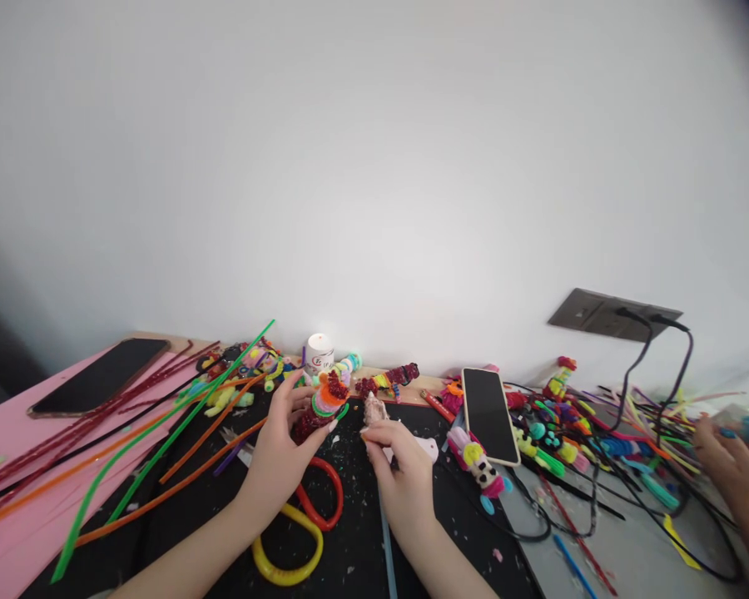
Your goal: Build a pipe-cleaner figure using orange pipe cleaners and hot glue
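My left hand (280, 453) grips a pipe-cleaner figure (320, 406) with a dark red body, an orange and green middle and a red fuzzy top, held tilted above the black mat (355, 541). My right hand (399, 466) pinches a small pale fuzzy piece (373, 409) just right of the figure, a short gap between them. Red and yellow scissor handles (305, 524) lie on the mat below my left wrist.
Long green, orange and dark red pipe cleaners (162, 449) fan over a pink sheet (18, 507) at left, near a dark phone (100, 376). A second phone (488, 413), finished figures (478, 466), cables and another person's hand (733, 470) crowd the right. A white tape roll (319, 353) stands by the wall.
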A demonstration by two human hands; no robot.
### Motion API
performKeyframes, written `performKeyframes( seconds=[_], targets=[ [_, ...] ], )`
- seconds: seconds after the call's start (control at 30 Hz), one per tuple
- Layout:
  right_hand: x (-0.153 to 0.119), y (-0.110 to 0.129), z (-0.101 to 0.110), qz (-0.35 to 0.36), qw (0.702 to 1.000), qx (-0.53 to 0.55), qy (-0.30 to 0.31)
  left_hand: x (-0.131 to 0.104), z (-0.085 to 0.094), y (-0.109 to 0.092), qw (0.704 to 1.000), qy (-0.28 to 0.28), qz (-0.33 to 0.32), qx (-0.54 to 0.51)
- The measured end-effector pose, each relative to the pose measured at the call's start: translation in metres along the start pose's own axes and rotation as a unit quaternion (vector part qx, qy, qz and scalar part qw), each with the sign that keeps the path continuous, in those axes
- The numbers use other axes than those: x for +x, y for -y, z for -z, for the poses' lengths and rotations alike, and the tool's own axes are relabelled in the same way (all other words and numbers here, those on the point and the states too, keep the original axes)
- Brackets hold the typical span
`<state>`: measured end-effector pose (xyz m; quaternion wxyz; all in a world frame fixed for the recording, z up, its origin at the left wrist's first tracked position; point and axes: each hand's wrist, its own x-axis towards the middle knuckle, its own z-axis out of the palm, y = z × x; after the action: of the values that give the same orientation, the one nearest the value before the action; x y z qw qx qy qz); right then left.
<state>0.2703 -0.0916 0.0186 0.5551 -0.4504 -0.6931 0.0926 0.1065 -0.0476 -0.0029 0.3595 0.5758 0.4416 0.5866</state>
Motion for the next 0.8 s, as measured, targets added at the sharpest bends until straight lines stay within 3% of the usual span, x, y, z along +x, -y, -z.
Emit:
performKeyframes(
  seconds=[0.1, 0.23, 0.43, 0.53, 0.8],
  targets=[
    [0.0, 0.001, 0.001, -0.029, 0.999, -0.011, -0.019, -0.001, -0.001, -0.001, 1.0, 0.011, 0.002, -0.007],
    [-0.004, 0.002, 0.001, -0.134, 0.989, 0.059, -0.014, -0.003, -0.001, -0.006, 1.0, 0.029, 0.001, -0.008],
    [0.001, 0.001, -0.001, -0.276, 0.936, 0.21, -0.052, -0.01, -0.004, -0.009, 0.998, 0.062, -0.005, 0.0],
    [0.004, 0.001, 0.0, -0.297, 0.918, 0.258, -0.058, -0.014, -0.007, -0.01, 0.997, 0.082, -0.005, 0.006],
    [0.005, 0.003, 0.0, -0.312, 0.911, 0.267, -0.032, -0.02, -0.008, -0.01, 0.992, 0.121, -0.016, 0.031]
  ],
)
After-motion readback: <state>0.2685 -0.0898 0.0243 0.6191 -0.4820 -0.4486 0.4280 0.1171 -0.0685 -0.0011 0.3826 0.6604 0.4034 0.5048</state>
